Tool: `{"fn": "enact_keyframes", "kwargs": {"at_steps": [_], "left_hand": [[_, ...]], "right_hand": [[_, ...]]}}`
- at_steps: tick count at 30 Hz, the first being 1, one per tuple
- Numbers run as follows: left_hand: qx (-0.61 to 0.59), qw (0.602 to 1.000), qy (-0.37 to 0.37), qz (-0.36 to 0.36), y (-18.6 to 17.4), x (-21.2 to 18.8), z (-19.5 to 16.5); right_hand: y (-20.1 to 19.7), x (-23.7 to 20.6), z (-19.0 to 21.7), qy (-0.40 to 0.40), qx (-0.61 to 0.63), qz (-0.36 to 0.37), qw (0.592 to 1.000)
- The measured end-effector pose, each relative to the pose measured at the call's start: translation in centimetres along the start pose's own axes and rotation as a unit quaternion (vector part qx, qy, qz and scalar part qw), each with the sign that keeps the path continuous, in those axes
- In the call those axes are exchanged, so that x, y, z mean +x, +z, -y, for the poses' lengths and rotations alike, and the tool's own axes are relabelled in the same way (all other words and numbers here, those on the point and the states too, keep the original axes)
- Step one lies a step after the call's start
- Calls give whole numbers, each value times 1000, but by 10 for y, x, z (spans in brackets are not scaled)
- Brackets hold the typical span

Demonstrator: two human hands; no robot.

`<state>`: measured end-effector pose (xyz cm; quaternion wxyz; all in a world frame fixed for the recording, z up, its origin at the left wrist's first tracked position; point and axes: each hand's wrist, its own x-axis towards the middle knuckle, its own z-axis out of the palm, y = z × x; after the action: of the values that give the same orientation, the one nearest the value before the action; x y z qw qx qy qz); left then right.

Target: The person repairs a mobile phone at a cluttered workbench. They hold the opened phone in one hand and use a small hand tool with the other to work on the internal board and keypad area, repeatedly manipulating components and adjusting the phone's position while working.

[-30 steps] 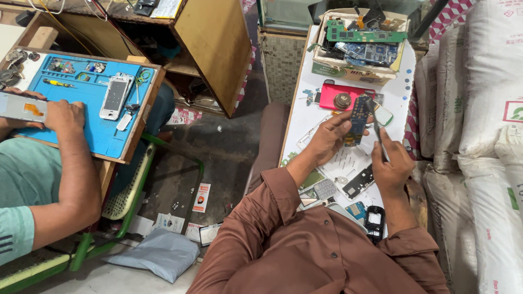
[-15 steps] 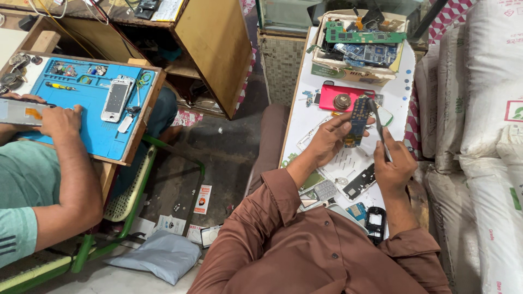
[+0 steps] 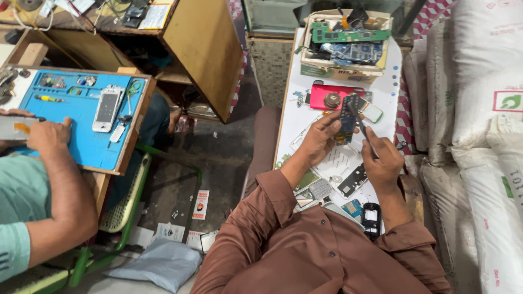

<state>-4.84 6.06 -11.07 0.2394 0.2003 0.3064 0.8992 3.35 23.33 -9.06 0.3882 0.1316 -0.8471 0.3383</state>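
My left hand [image 3: 320,139] grips a dark phone circuit board [image 3: 346,118] upright over the white table [image 3: 390,87]. My right hand [image 3: 384,161] holds a thin metal tool [image 3: 360,126] whose tip rests against the board. Just beyond the board lie a pink phone case [image 3: 318,96] with a round metal part on it and a small pale green piece [image 3: 373,113]. Near my body lie a grey keypad [image 3: 319,190], a dark phone frame [image 3: 354,180] and a black phone shell [image 3: 371,218].
A cardboard box [image 3: 332,71] of green and blue circuit boards stands at the table's far end. White sacks [image 3: 479,81] are stacked on the right. At left, a co-worker's hand [image 3: 48,136] rests on a blue work mat [image 3: 81,136] with a white phone [image 3: 106,110], beside a wooden desk [image 3: 204,54].
None of the hands has visibly moved; both of mine keep the board and the tool in the same place. The view has shifted slightly.
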Motion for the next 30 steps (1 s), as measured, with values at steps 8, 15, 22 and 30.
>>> {"fn": "enact_keyframes", "kwargs": {"at_steps": [8,15,22,30], "left_hand": [[-17,1000,4,-13,2,3,7],[-9,1000,2,-3,3,2,10],[11,1000,1,-10,7,2,9],[50,999,0,-6,5,2,14]], "right_hand": [[-5,2,1,7,3,-4,1000],[-6,-1,1,2,18,2,1000],[-7,-3,-7,-15,-21,-9,1000],[-9,-3,-1,-67,-2,-9,998]]}}
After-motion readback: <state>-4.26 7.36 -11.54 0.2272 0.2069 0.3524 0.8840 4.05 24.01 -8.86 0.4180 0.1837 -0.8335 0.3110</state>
